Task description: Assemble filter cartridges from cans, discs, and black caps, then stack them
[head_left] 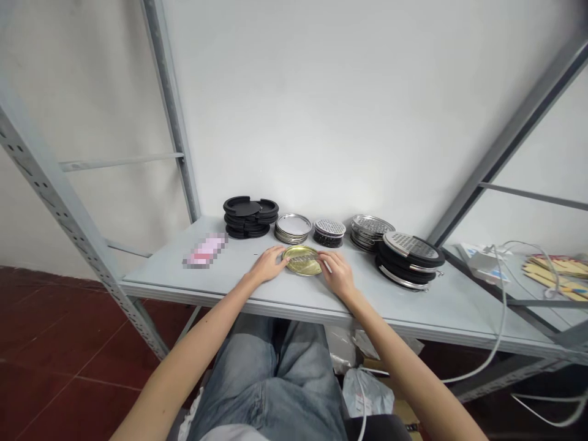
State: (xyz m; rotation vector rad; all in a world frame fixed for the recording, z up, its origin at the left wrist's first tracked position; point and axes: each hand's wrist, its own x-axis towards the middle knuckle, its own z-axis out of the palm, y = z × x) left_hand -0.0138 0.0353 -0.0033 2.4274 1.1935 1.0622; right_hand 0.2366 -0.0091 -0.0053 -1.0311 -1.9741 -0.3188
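Observation:
A shallow round gold metal dish (301,267) lies on the grey shelf just in front of me. Across its middle runs a thin, shiny, patterned strip (302,258). My left hand (269,264) is closed at the dish's left edge, thumb by the strip's left end. At the other end, my right hand (338,273) pinches the strip near the rim; its fingertips partly cover the contact. Behind the dish stand a stack of silver metal rings (294,226) and a stack of small perforated metal discs (329,228).
Black round holders (250,215) are piled at the back left. Toward the right stand stacked metal graters (370,230) and a bigger black-and-silver stack (408,260). A blurred pink object (205,251) lies on the left. A white cable (500,318) hangs over the right front edge.

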